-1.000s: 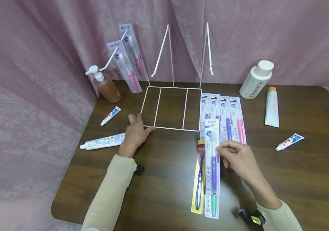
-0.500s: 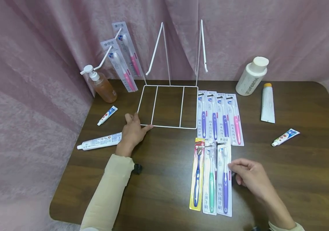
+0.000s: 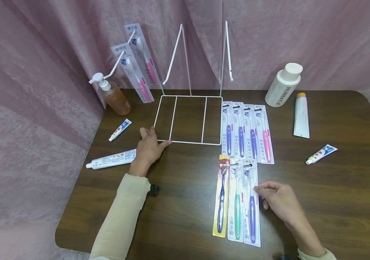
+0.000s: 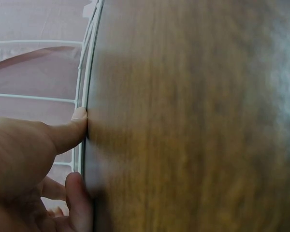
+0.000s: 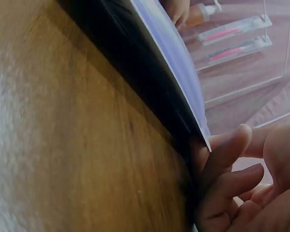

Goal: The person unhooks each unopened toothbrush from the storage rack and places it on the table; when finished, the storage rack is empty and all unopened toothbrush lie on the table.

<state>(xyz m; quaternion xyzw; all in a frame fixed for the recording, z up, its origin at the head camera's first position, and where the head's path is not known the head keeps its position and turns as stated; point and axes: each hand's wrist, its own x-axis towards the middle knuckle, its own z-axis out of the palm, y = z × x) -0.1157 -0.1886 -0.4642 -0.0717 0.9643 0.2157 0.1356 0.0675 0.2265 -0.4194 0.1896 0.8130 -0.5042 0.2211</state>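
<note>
Right-hand grip (image 3: 279, 202) is pinched, thumb to finger, on the right edge of a packaged purple toothbrush (image 3: 252, 216); in the right wrist view that edge is seen raised off the worktop (image 3: 178, 209). The pack is placed at the right end of a front row of three, just beside a green toothbrush pack (image 3: 237, 209), which is flanked by a yellow-backed pack (image 3: 222, 206). Behind them, four packs (image 3: 246, 131) are lined up, three purple and one pink, along the right side of a white wire rack (image 3: 204, 120). By the left-hand grip (image 3: 149, 148), the rack's front left corner is touched, thumb and fingers spread. Two pink toothbrush packs (image 3: 133, 76) are hung on the rack's left hooks, near an amber pump bottle (image 3: 116, 99). A white bottle (image 3: 282, 88) is stood at the far right.
</note>
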